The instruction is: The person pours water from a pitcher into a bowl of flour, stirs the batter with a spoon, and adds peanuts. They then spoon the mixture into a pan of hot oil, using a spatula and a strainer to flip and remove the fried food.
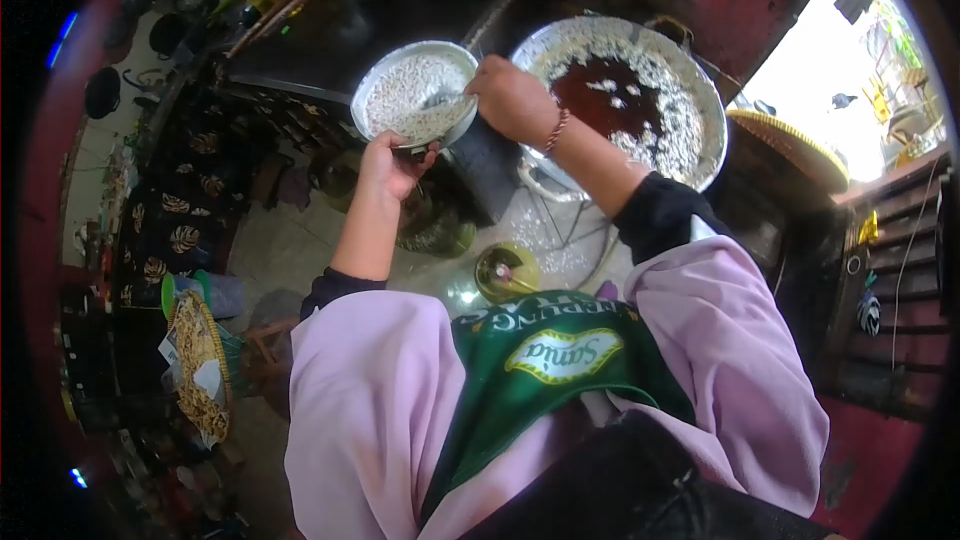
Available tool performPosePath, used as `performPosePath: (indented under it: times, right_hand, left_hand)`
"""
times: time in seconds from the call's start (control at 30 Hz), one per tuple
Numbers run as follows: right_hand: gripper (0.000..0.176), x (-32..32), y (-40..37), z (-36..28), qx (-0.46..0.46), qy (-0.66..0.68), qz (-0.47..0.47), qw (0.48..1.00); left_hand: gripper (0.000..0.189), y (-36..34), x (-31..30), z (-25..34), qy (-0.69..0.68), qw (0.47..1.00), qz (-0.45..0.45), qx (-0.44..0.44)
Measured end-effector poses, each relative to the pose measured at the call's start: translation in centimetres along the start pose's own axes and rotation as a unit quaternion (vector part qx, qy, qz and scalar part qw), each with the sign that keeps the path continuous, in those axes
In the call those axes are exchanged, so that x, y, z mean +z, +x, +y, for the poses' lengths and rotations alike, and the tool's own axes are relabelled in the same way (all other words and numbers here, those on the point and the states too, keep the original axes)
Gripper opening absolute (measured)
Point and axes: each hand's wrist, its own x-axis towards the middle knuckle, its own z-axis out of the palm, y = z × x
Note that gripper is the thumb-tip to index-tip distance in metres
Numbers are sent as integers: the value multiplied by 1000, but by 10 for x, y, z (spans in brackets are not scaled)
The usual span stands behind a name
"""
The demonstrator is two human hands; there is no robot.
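My left hand (393,166) is closed on the lower rim of a round metal bowl (361,90), holding it tilted. The bowl contains a pale, speckled, lumpy mixture (408,82). My right hand (513,105), a braided bracelet at its wrist, is closed at the bowl's right side on a metal spoon (438,100). The spoon's head dips into the mixture; its handle is mostly hidden by my fingers. Just right of my right hand stands a wide metal pan (712,105) with dark reddish-brown liquid (600,95) in the middle and white bits crusted around its wall.
A dark counter (320,50) lies behind the bowl. A woven tray (795,145) leans right of the pan. On the floor side stand a yellowish round container (507,272) and, at far left, a basket of light brown pieces (200,370). White specks dot the floor below the pan.
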Motion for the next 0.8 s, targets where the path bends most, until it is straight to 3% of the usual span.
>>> performPosePath:
  times: [0.1, 0.17, 0.23, 0.3, 0.37, 0.43, 0.57, 0.67, 0.77, 0.8]
  right_hand:
    - [20, 1, 14, -13, -18, 44, 39, 998]
    - [21, -36, -7, -26, 3, 62, 53, 997]
    - [21, -73, -56, -17, 16, 86, -74, 993]
    - [24, -100, -121, -3, 106, 44, -220, 969]
    - [26, -106, -193, 23, 214, -53, -387, 895]
    - [26, -79, -301, 93, 380, -89, -484, 783]
    - [27, -44, -444, 166, 640, -186, -309, 679]
    - [27, -20, -483, 186, 704, -95, -268, 651]
    - [35, 2, -492, 188, 770, 183, -84, 606]
    - [33, 10, -489, 191, 767, 178, -108, 606]
  left_hand:
    - [44, 20, -8, 20, -9, 999, 2, 32]
    - [44, 30, -12, 24, -6, 998, 28, 57]
    - [45, 57, -31, 36, -48, 998, 32, 38]
    - [49, 67, -38, 53, -47, 999, 9, 24]
    - [59, 83, -52, 69, -48, 998, -40, 4]
    - [53, 84, -43, 80, -26, 999, -12, 25]
    - [41, 109, -51, 101, -5, 999, 41, 20]
    - [43, 105, -44, 105, 11, 998, 45, 45]
    - [50, 96, -50, 107, 27, 998, 3, 54]
    - [51, 84, -43, 102, 42, 998, 12, 55]
